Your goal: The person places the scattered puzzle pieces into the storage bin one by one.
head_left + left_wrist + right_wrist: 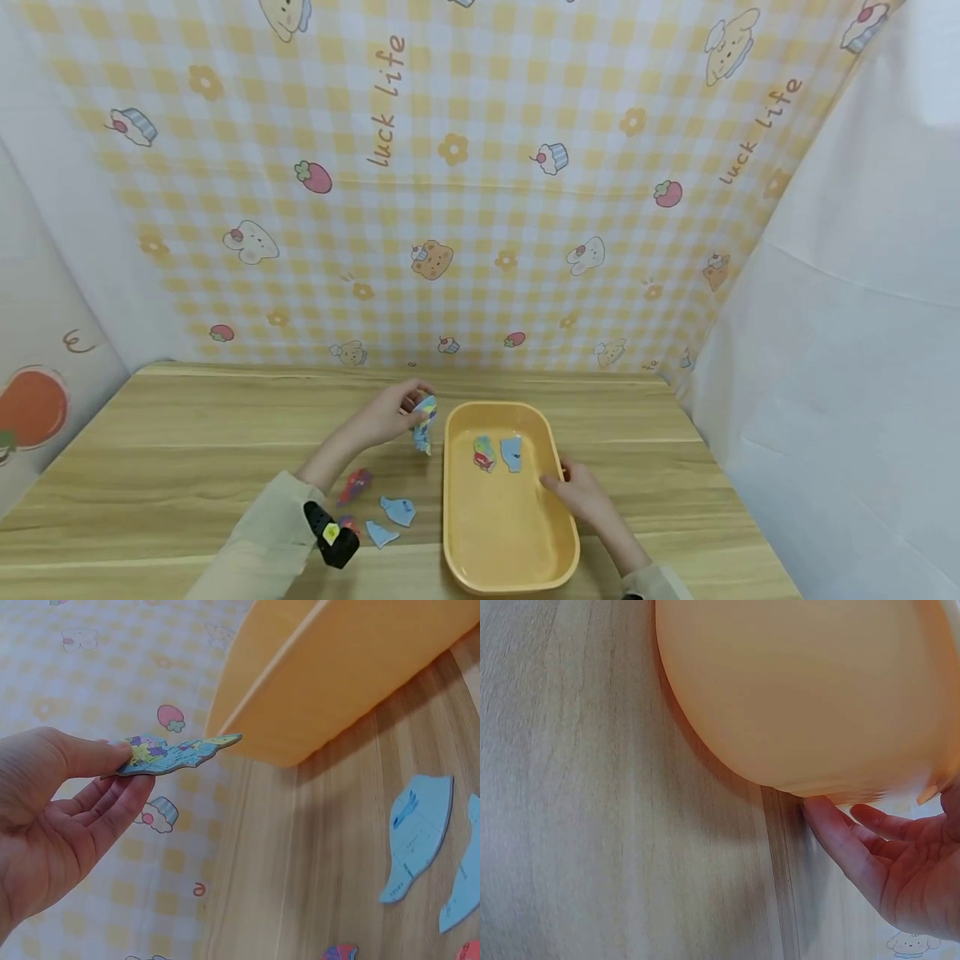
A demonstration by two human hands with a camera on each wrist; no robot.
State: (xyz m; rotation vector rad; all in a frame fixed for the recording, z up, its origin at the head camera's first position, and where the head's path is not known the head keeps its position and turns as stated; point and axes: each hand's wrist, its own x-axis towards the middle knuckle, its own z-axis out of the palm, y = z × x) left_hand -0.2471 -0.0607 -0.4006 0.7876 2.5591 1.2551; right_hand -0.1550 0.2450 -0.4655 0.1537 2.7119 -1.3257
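My left hand [392, 412] pinches a jigsaw puzzle piece [184, 755] between thumb and fingers, just left of the yellow plastic tray [510, 533]. The piece is thin and light blue, with map-like yellow and purple patches. On the tray's right side, my right hand [588, 495] holds the rim, thumb over the edge and fingers along the outer wall. Two more pieces lie inside the tray near its far end: a green and red one [483, 454] and a light blue one [512, 454].
On the wooden table [645, 433], left of the tray, lie two light blue pieces, one [399, 511] beyond the other [381, 534]. A red and purple piece [355, 484] and another red one [349, 524] lie by the left forearm. A yellow checked cloth [480, 217] hangs behind the table.
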